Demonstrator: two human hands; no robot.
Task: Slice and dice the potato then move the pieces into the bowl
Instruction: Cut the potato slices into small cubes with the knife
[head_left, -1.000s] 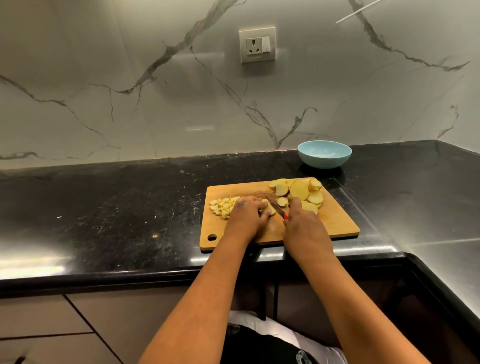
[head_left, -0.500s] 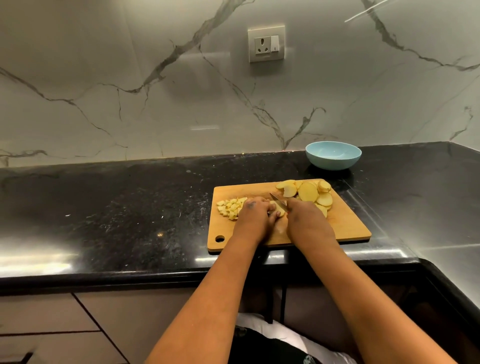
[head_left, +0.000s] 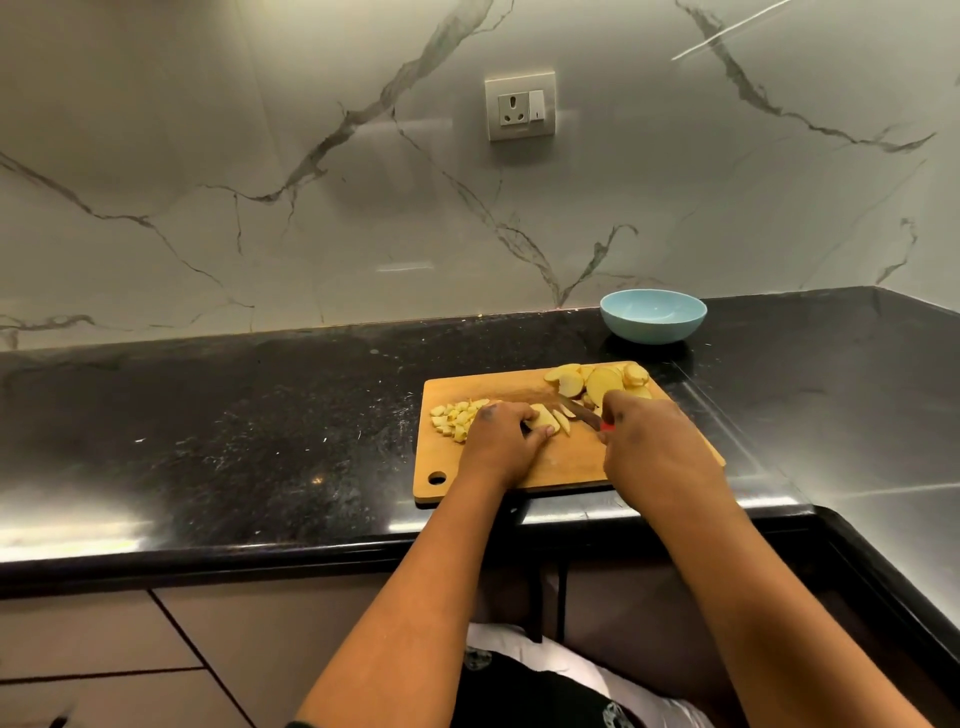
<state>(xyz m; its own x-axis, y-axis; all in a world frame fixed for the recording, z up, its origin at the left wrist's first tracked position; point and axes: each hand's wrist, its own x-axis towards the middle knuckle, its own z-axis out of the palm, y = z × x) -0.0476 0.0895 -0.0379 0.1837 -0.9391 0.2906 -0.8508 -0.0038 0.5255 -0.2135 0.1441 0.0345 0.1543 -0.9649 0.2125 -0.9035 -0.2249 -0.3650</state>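
Right now the left hand (head_left: 501, 441) pins a potato slice (head_left: 545, 418) on the cutting board (head_left: 563, 465), fingertips just beside the knife (head_left: 579, 413) gripped by the right hand (head_left: 654, 447). A slipping slice could bring the blade onto those fingers. Unsliced rounds (head_left: 602, 382) wait near the bowl (head_left: 653, 316).

Wall socket (head_left: 520, 106) above black counter (head_left: 234, 415)

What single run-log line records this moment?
phase: dicing | left hand: holds slice | right hand: grips knife | board: dice, slices | bowl: empty
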